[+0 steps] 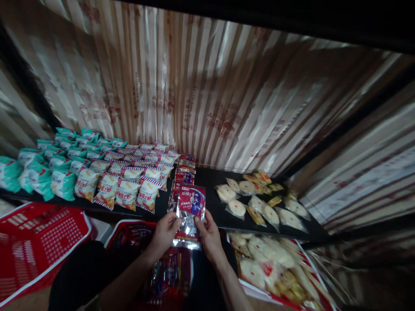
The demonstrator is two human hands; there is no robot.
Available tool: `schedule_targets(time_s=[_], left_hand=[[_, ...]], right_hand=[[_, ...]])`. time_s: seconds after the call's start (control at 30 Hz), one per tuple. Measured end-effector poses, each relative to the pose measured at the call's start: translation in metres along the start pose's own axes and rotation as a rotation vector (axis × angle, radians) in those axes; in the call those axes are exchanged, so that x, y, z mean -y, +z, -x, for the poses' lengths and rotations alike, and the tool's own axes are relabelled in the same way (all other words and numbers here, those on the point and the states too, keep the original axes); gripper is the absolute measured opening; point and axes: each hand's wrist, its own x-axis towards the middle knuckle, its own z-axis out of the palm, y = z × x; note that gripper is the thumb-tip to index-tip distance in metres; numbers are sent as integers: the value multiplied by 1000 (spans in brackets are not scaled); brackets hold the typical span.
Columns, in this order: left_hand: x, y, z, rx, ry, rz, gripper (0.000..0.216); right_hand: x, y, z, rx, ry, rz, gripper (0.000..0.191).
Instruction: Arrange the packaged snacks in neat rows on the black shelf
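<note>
Through the head camera I see a brown-and-pale striped sheet [207, 86] with printed marks, hanging as the backdrop behind the black shelf [207, 177], which I take as my landmark. In front of the shelf's left end I have a red basket [48, 255] with a white rim. Below the shelf's right part is another red basket [253, 288], heaped with round pale packs and yellow ones. Below its middle a third basket [113, 229] holds dark red, shiny packets, partly hidden by my arms.

On the shelf's left end stand rows of teal bags [65, 181], with rows of white-and-orange bags [126, 192] just beside them, toward the middle. On its right part lie clear-wrapped round packs [270, 214] and small yellow packs [256, 215], loosely scattered. At mid-shelf a line of red packets [184, 175] runs from back to front.

My left hand [167, 229] and right hand [209, 233] are clamped on opposite edges of the held packet [191, 201], red above and silvery below, at the shelf's front edge.
</note>
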Motion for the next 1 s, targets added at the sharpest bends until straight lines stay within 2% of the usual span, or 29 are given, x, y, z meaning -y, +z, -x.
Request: schedule_targets(time_s=[0.13,0.3,0.4,0.53,0.7,0.87,1.0], left_hand=[[2,10,-31,-55,55,-140,16],[-8,20,-69,-69,70,-280,10],[-15,26,-90,-124,78,-303,29],[-18,29,-113,-195,125,-358,45],[-13,27,-141,-253,179,-466,36],[-16,27,-165,-291,188,-527,30],[-19,27,-177,-312,180,-566,31]], right_hand=[[-2,-8,-14,-54,-15,86,66],[4,-13,-52,-131,-85,194,73],[14,-11,-83,-157,-141,226,74],[24,-8,-128,-182,-126,311,69],[23,-4,-176,-195,-205,499,56],[18,-3,-207,-228,-338,677,52],[18,-2,-223,-257,-366,803,42]])
